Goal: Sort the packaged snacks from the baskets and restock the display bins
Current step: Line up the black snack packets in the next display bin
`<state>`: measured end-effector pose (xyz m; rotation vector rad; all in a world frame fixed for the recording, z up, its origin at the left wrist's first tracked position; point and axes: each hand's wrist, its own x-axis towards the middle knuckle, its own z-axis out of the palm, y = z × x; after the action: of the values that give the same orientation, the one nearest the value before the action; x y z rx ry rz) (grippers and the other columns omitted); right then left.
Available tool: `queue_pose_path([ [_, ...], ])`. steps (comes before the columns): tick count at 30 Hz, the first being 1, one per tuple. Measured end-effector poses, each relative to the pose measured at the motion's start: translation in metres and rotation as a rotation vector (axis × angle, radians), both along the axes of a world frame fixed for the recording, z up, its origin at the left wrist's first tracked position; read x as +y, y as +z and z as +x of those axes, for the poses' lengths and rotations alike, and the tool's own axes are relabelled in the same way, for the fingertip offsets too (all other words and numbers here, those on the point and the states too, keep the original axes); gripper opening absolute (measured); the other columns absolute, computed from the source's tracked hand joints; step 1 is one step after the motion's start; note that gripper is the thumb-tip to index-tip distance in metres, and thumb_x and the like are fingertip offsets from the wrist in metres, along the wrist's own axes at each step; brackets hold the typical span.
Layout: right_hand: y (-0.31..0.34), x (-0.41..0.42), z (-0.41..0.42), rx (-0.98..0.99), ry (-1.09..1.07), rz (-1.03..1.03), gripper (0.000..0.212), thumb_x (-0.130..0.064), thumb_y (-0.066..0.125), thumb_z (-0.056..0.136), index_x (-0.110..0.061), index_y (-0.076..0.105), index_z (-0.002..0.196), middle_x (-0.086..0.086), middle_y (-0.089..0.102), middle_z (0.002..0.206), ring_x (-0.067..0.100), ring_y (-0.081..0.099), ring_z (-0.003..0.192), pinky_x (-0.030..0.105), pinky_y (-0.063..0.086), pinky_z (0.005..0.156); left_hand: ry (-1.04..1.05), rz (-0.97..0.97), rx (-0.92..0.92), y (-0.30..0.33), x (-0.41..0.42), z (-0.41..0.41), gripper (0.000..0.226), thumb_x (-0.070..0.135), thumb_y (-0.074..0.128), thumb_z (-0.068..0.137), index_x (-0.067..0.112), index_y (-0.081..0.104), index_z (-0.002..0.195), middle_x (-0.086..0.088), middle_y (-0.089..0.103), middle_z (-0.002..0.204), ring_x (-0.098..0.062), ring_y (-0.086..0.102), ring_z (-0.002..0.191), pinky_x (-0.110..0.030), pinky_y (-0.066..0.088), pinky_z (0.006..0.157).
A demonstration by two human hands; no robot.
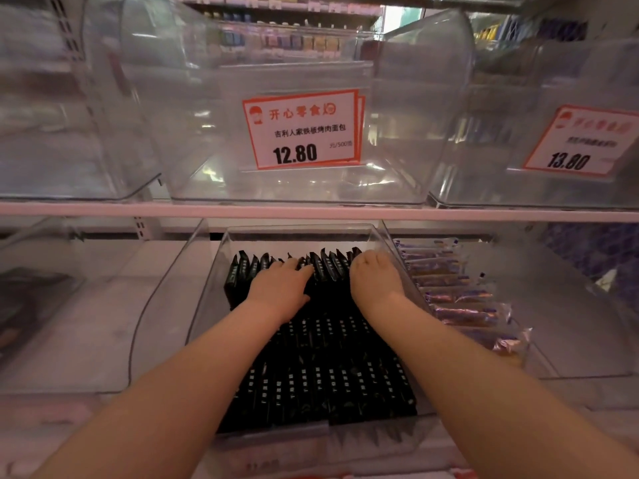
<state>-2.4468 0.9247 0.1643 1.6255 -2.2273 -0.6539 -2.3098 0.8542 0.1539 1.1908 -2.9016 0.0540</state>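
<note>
We are pressing our left hand [281, 288] and right hand [375, 276], fingers straight, onto black snack packets [328, 368] in the clear bin [207, 288].

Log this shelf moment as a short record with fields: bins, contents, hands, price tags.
lower middle bin: filled with black packets in rows
lower right bin: purple packets stacked along its left side
upper middle bin: no stock visible, price tag reads 12.80
upper right tag: reads 13.80
left hand: fingers spread on the back row of black packets
right hand: rests on the same row, fingertips hidden
baskets: not in view
</note>
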Motion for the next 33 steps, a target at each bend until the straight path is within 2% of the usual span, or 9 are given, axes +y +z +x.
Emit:
queue_pose_path([
  [4,-0.002,-0.002,0.006,0.101,0.026,0.068,0.039,-0.014,0.033,0.097,-0.001,0.041,0.133,0.012,0.048,0.132,0.027,0.039,0.121,0.033,0.031,0.099,0.010,-0.061,-0.010,-0.001,0.003,-0.001,0.053,0.034,0.049,0.094,0.024,0.030,0.143,-0.009,0.032,0.148,-0.030,0.034,0.131,-0.041,0.035,0.105],
  [7,0.017,-0.010,0.000,-0.032,0.006,0.108,0.040,-0.026,0.045,0.096,-0.011,0.047,0.132,0.009,0.044,0.139,0.027,0.031,0.129,0.036,0.025,0.105,0.009,-0.068,-0.003,0.001,0.004,0.001,0.050,0.029,0.047,0.096,0.026,0.030,0.143,-0.009,0.033,0.146,-0.030,0.035,0.130,-0.040,0.036,0.102],
  [10,0.017,-0.012,-0.004,-0.330,0.016,0.146,0.089,-0.034,0.065,0.085,-0.007,0.010,0.149,0.015,0.007,0.156,0.033,0.006,0.143,0.044,0.010,0.115,0.005,-0.002,-0.022,0.010,0.000,0.001,0.055,0.033,0.054,0.092,0.030,0.033,0.142,-0.005,0.038,0.143,-0.029,0.040,0.128,-0.042,0.040,0.099],
  [12,0.011,-0.009,-0.005,-0.479,0.058,0.150,0.101,-0.023,0.067,0.084,-0.016,-0.010,0.149,0.009,-0.009,0.158,0.031,-0.004,0.145,0.044,0.007,0.116,0.013,0.023,-0.090,0.016,-0.005,0.004,0.065,0.039,0.060,0.087,0.033,0.029,0.143,-0.002,0.037,0.144,-0.029,0.039,0.129,-0.043,0.038,0.101],
  [15,0.003,-0.011,-0.008,-0.377,0.156,0.080,0.082,-0.020,0.057,0.090,-0.021,0.000,0.150,0.007,0.011,0.157,0.031,0.017,0.141,0.047,0.024,0.111,0.090,0.047,-0.166,0.019,-0.010,0.013,0.080,0.046,0.065,0.081,0.029,0.021,0.146,-0.004,0.033,0.147,-0.033,0.035,0.131,-0.044,0.036,0.101],
  [19,-0.003,-0.011,-0.008,-0.258,0.184,-0.096,0.066,-0.023,0.053,0.093,-0.024,0.014,0.146,0.009,0.034,0.144,0.030,0.038,0.128,0.048,0.038,0.099,0.138,-0.010,-0.121,0.017,-0.009,0.012,0.072,0.046,0.065,0.081,0.021,0.031,0.140,-0.007,0.042,0.136,-0.032,0.041,0.123,-0.042,0.042,0.091],
  [23,-0.008,-0.007,-0.004,-0.335,0.133,-0.086,0.074,-0.017,0.052,0.091,-0.021,0.006,0.149,0.015,0.024,0.151,0.032,0.026,0.137,0.049,0.023,0.111,0.195,-0.123,-0.069,0.012,-0.003,0.007,0.061,0.039,0.065,0.083,0.011,0.037,0.129,-0.009,0.046,0.126,-0.030,0.047,0.115,-0.037,0.044,0.079],
  [27,-0.008,-0.002,-0.001,-0.321,0.250,-0.047,0.083,-0.028,0.057,0.087,-0.013,0.005,0.149,0.013,0.012,0.156,0.029,0.003,0.145,0.048,0.002,0.116,0.179,-0.109,-0.087,0.011,-0.001,0.009,0.064,0.041,0.065,0.083,0.009,0.037,0.130,-0.011,0.042,0.130,-0.030,0.044,0.120,-0.039,0.044,0.088],
  [33,-0.014,-0.009,0.008,-0.339,0.319,-0.207,0.053,-0.030,0.056,0.091,-0.013,0.033,0.135,0.013,0.039,0.140,0.029,0.038,0.128,0.039,0.038,0.097,0.226,-0.125,-0.231,0.030,-0.015,0.033,0.065,0.051,0.059,0.084,0.008,0.040,0.129,-0.012,0.046,0.129,-0.033,0.045,0.120,-0.042,0.034,0.102],
])
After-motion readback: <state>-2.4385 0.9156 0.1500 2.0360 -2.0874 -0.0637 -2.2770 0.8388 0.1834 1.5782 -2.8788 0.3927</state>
